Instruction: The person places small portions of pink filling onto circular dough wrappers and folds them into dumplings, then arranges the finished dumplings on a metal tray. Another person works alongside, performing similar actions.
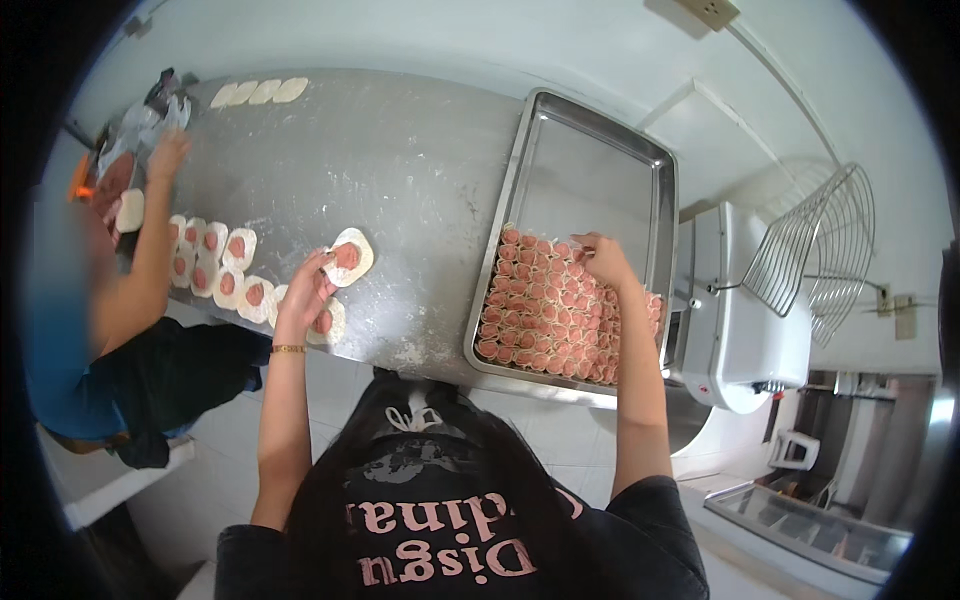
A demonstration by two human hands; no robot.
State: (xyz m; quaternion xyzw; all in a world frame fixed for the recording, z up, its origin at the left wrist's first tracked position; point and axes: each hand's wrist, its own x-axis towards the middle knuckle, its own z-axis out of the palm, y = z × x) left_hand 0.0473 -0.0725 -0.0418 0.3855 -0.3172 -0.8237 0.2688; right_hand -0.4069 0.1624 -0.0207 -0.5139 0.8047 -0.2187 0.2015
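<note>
My left hand (308,285) is closed on the edge of a round dough wrapper (360,262) with a lump of pink meat filling at its middle, held just above the steel table. My right hand (603,262) reaches into a large metal tray (600,150), fingers pinched at the far edge of the packed rows. It touches an open-topped dumpling (578,254) there; the fingers partly cover it. Tight rows of such dumplings (550,320), pink on top, fill the tray's near half. More filled wrappers (254,292) lie flat in rows to the left.
Several plain wrappers (262,92) lie at the far edge of the floury steel table (400,160). At left a co-worker's arm (150,250) reaches toward plastic bags (150,120), beside a bowl of meat (118,180). A white machine with a wire guard (815,250) stands right of the tray.
</note>
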